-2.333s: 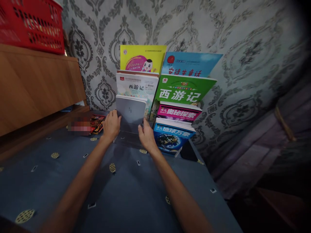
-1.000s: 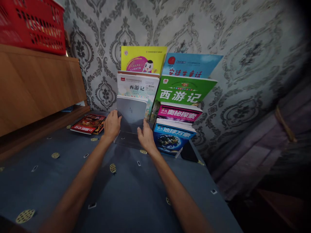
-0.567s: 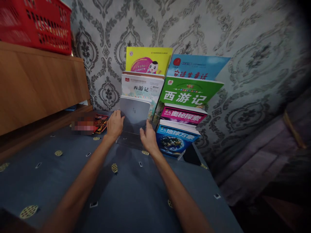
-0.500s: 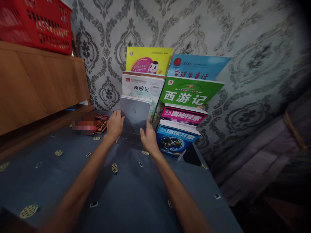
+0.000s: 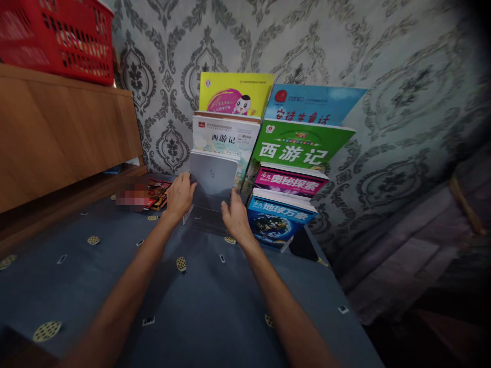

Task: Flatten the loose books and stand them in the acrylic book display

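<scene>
A grey notebook [image 5: 213,176] stands upright, tilted back, at the front of the left row of books. My left hand [image 5: 181,193] is at its left edge, fingers curled against the side. At the lower right edge is my right hand [image 5: 235,213], its fingertips against the notebook and its thumb raised in front. Both hands hold the notebook between them; some fingertips are hidden. Behind it stand a white book [image 5: 224,133] with Chinese characters and a yellow book [image 5: 253,87]. A clear stand [image 5: 207,220] shows below the notebook.
To the right, a second row holds a light-blue book [image 5: 341,105], a green book [image 5: 307,145], a magenta book [image 5: 291,182] and a blue book [image 5: 276,225]. A dark flat object [image 5: 304,244] lies beside it. Red booklets [image 5: 157,194], a wooden cabinet [image 5: 69,122] and a red basket [image 5: 80,46] are left.
My left hand has shifted very slightly left at the notebook's edge. My right hand and the notebook look almost the same.
</scene>
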Demonstrator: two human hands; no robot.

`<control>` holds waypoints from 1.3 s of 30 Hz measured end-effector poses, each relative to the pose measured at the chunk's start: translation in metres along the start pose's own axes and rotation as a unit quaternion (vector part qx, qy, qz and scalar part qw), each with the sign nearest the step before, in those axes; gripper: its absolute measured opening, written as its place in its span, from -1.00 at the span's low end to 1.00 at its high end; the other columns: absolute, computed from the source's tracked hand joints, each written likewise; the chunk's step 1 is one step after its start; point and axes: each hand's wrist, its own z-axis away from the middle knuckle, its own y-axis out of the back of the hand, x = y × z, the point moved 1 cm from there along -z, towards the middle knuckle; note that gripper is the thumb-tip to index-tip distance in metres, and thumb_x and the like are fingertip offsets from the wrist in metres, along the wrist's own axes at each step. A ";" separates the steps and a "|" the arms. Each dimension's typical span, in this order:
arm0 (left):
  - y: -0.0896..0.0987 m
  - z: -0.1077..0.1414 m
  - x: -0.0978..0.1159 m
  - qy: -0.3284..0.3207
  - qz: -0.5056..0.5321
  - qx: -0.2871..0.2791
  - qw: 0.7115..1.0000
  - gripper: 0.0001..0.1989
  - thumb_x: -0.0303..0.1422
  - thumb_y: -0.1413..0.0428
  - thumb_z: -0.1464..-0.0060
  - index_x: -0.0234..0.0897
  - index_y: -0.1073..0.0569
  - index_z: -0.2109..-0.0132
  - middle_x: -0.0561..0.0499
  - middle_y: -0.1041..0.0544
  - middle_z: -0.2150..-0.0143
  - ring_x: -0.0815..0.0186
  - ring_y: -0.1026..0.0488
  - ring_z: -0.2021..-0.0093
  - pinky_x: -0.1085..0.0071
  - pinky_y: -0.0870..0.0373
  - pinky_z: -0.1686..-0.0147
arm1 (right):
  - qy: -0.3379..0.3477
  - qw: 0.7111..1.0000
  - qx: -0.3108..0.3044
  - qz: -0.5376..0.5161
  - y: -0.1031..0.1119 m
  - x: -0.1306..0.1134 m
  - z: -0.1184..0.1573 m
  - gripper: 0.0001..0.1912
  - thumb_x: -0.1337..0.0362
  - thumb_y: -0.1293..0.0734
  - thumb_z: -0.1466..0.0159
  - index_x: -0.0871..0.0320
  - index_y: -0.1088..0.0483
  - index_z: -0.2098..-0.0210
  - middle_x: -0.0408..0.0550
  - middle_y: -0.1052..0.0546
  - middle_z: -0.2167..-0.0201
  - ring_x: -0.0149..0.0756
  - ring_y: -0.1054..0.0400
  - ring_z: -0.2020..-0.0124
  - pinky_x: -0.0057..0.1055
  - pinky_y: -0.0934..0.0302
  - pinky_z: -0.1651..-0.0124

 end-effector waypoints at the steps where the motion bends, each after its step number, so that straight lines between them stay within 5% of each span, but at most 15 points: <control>1: 0.000 0.000 0.000 0.001 0.002 -0.001 1.000 -0.79 -0.30 -0.01 -0.35 -0.31 -0.36 -0.03 -0.19 -0.53 0.01 0.06 -0.50 -0.01 0.28 -0.39 0.14 | 0.000 1.000 0.003 -0.003 0.000 -0.002 0.001 -0.35 0.25 -0.15 -0.33 0.44 -0.13 -0.35 0.41 -0.36 -0.25 0.10 -0.26 -0.29 0.09 -0.13 -0.33; 7: -0.003 0.000 -0.003 -0.001 0.026 0.010 1.000 -0.78 -0.31 0.00 -0.35 -0.31 -0.34 -0.06 -0.17 -0.54 0.01 0.09 -0.51 0.00 0.30 -0.39 0.12 | 0.020 0.998 0.061 -0.010 0.001 -0.027 0.013 -0.35 0.27 -0.12 -0.35 0.37 -0.01 -0.38 0.37 -0.27 -0.27 0.07 -0.11 -0.34 0.13 -0.05 -0.36; 12: -0.004 0.001 -0.005 -0.002 0.036 0.009 0.999 -0.75 -0.32 -0.02 -0.33 -0.32 -0.32 -0.09 -0.18 -0.52 -0.02 0.10 -0.50 -0.02 0.30 -0.38 0.09 | 0.060 0.996 0.061 -0.005 0.008 -0.049 0.020 -0.53 0.33 -0.10 -0.36 0.30 -0.23 -0.23 0.26 -0.39 -0.08 -0.01 -0.25 -0.15 0.03 -0.17 -0.27; 22: -0.006 0.001 -0.021 -0.046 0.096 0.006 0.994 -0.70 -0.30 -0.04 -0.29 -0.30 -0.31 -0.11 -0.14 -0.52 0.02 0.13 -0.51 0.02 0.29 -0.42 0.06 | 0.074 0.996 -0.013 -0.049 -0.005 -0.034 0.019 -0.48 0.34 -0.11 -0.35 0.25 -0.20 -0.28 0.21 -0.41 -0.16 -0.08 -0.28 -0.22 -0.01 -0.20 -0.30; 30: -0.021 0.019 -0.063 -0.149 0.123 -0.026 0.981 -0.35 -0.11 -0.10 -0.25 -0.33 -0.13 -0.34 -0.25 -0.42 -0.20 0.08 -0.39 -0.20 0.19 -0.33 -0.18 | 0.067 0.996 -0.025 -0.044 -0.006 -0.031 0.019 -0.43 0.31 -0.12 -0.35 0.28 -0.15 -0.33 0.26 -0.39 -0.18 -0.03 -0.25 -0.24 0.03 -0.18 -0.31; 39: -0.036 0.045 -0.134 0.042 -0.088 -0.109 0.989 -0.47 -0.22 0.02 -0.30 -0.39 -0.22 -0.31 -0.40 -0.28 -0.35 -0.10 -0.18 -0.37 -0.22 -0.11 -0.28 | 0.075 0.995 -0.044 -0.040 -0.012 -0.036 0.023 -0.51 0.36 -0.13 -0.34 0.25 -0.28 -0.24 0.21 -0.42 -0.12 -0.06 -0.29 -0.19 -0.03 -0.20 -0.30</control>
